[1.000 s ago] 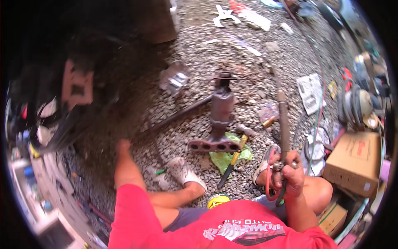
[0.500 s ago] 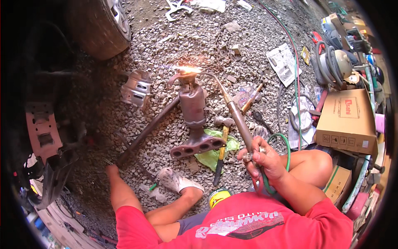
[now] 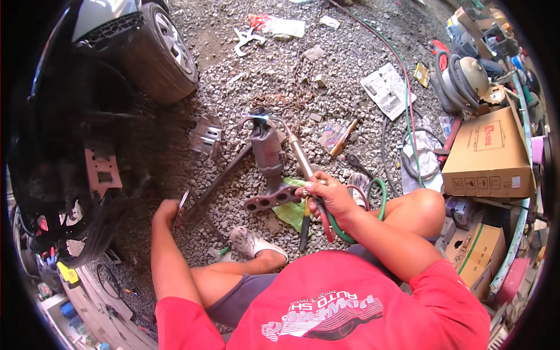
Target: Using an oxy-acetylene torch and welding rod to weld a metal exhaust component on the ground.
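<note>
My right hand (image 3: pixel 328 195) is wrapped round the handle of a gas torch (image 3: pixel 300 156), from which a red and a green hose trail. Its bent tip meets the top of a rusty brown exhaust manifold with a catalytic converter (image 3: pixel 266 153), standing on the gravel. A small bluish flame (image 3: pixel 262 117) burns there, beside a curved flange. My left hand (image 3: pixel 166 211) is closed near the lower end of a dark metal pipe (image 3: pixel 224 175). Against its fingers stands a thin shiny piece (image 3: pixel 183 201) whose kind I cannot make out; the fingers are partly hidden.
A car wheel (image 3: pixel 160 55) and dark underbody parts are at left. A bent metal shield (image 3: pixel 206 135), a green cloth (image 3: pixel 289 211) and a black-and-yellow handle (image 3: pixel 305 226) lie around the manifold. Cardboard boxes (image 3: pixel 487 154), a coiled hose (image 3: pixel 458 81) and printed sheets (image 3: pixel 388 90) are on the right.
The bright orange flame and sparks have shrunk to a small bluish flame. The torch tip and my right hand have shifted left in view. My left hand has risen, and the shiny piece shows more clearly.
</note>
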{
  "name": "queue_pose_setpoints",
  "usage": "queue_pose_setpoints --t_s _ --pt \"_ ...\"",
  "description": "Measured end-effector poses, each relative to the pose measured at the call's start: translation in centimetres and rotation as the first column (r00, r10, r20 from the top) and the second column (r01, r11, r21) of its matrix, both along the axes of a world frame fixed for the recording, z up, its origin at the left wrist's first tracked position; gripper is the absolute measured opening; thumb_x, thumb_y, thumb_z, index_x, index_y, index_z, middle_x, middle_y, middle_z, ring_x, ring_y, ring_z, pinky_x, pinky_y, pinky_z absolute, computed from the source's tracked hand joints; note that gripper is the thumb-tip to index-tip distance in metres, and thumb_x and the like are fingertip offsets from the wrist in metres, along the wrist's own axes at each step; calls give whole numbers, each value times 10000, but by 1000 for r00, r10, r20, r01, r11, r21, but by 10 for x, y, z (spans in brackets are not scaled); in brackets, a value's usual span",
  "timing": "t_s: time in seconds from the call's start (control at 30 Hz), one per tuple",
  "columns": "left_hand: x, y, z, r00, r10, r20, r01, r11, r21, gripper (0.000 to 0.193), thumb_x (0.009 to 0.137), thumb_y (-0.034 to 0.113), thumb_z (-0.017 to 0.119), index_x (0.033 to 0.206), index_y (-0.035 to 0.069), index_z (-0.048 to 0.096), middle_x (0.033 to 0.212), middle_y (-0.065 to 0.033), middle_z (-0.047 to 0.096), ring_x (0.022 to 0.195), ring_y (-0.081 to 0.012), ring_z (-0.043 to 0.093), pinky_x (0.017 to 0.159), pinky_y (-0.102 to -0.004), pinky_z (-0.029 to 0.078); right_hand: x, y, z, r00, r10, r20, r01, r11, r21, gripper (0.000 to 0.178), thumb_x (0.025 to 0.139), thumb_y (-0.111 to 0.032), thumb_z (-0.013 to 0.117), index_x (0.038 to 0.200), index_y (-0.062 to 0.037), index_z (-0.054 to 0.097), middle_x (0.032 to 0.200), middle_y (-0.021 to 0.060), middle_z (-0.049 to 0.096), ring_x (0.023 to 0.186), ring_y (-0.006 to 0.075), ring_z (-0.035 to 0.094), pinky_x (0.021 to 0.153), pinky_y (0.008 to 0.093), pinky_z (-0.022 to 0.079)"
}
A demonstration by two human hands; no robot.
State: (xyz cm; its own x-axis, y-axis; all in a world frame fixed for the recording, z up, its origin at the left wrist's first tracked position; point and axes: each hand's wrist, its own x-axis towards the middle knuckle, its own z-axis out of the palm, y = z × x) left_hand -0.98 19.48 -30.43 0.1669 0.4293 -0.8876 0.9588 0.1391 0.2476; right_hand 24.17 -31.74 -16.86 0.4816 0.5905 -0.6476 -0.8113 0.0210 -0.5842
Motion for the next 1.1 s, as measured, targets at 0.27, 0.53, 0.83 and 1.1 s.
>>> queue_pose_setpoints --t_s 0.27,0.53,0.83,1.1 --pt "129 -156 152 805 -58 591 30 998 58 416 1109 205 611 1511 112 654 1073 -37 709 714 -84 617 619 -281 505 12 8 -12 999 -19 -44 20 999 30 266 981 -126 803 1033 -142 542 968 115 762 638 135 666 513 293 535" --pt "162 -206 66 783 -62 619 -183 928 324 279 1067 142 597 1301 29 700 1012 -100 756 779 -177 711 709 -362 559 5 7 -21 999 3 -54 -2 1000 5 283 965 -120 813 1040 -142 542 947 101 766 627 141 676 489 283 513" --pt "208 -194 52 815 -321 483 -31 808 588 343 1052 181 606 1319 5 732 1187 -257 781 1127 -422 745 1000 -467 551 17 9 -32 997 71 -13 -71 997 16 334 938 -63 829 1037 -134 518 845 55 710 606 140 673 493 284 495" --pt "219 -175 38 842 -350 410 27 787 617 341 1038 231 622 1278 33 762 1130 -273 780 1099 -460 744 953 -525 555 11 16 -47 993 110 33 -108 992 -58 341 921 -35 821 1104 -103 542 844 40 672 628 152 683 522 303 518"
